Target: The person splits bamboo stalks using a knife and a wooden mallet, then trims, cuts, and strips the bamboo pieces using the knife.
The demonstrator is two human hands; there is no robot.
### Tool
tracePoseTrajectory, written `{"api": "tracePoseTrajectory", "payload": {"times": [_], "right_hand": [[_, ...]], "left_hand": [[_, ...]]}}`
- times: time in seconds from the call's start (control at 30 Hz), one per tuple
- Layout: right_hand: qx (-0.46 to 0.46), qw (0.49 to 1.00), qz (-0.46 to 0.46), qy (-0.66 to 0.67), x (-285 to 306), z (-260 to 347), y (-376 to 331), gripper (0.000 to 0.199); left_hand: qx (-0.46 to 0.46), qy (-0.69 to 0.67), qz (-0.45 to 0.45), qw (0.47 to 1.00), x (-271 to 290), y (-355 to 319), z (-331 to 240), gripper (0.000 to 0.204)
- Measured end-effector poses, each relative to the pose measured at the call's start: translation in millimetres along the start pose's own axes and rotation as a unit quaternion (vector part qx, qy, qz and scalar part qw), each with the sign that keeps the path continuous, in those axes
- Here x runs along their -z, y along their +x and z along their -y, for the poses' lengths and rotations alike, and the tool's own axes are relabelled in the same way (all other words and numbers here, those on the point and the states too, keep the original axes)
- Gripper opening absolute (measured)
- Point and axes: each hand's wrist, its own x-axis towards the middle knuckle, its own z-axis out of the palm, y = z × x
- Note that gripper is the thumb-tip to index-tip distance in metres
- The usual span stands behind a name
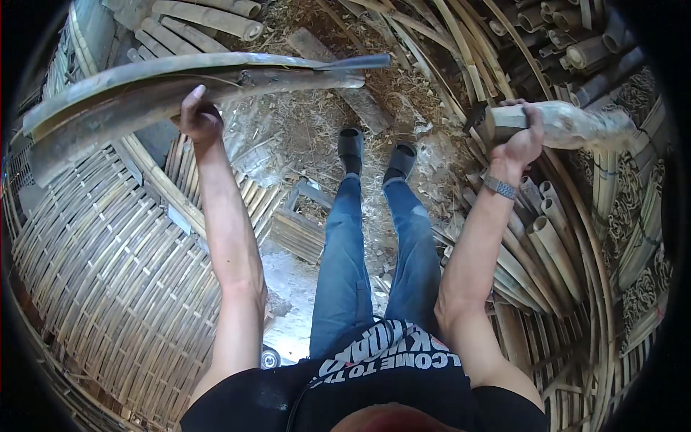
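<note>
My left hand [199, 121] is raised at the upper left, gripping a long bamboo pole [137, 108] from below with the thumb up along its side. The pole is split lengthwise, with a gap between its two halves. A narrow dark blue-grey piece [363, 63] sticks out at its right end; whether it is a blade or bamboo I cannot tell. At the upper right my right hand [524, 137] is wrapped round a thick, pale wooden log [576, 125], its far end blurred. Something dark beside the log's cut end is unclear.
A slatted bamboo panel [122, 266] spreads across the left. Bamboo tubes [554, 237] and long bent strips [590, 245] crowd the right, with more poles [209, 18] at the top left. A board [338, 75] lies on the littered ground beyond my sandalled feet [351, 147].
</note>
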Motion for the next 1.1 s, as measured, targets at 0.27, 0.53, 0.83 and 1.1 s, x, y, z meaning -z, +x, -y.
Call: {"api": "tracePoseTrajectory", "payload": {"times": [0.27,0.53,0.83,1.1], "right_hand": [[-0.108,0.949,0.051,-0.292,68,-46,-75,0.021],[-0.075,0.937,0.118,-0.321,64,-83,-141,0.019],[-0.119,0.789,0.284,-0.531,79,-9,-137,0.064],[-0.062,0.767,0.36,-0.528,48,41,-120,0.06]], "left_hand": [[-0.001,0.301,0.124,0.945,-52,-16,-95,0.079],[-0.23,0.244,-0.022,0.942,-172,29,-49,0.109],[-0.034,0.054,-0.009,0.998,-54,-35,-133,0.072],[-0.225,0.263,0.032,0.938,-55,-35,-128,0.066]]}}
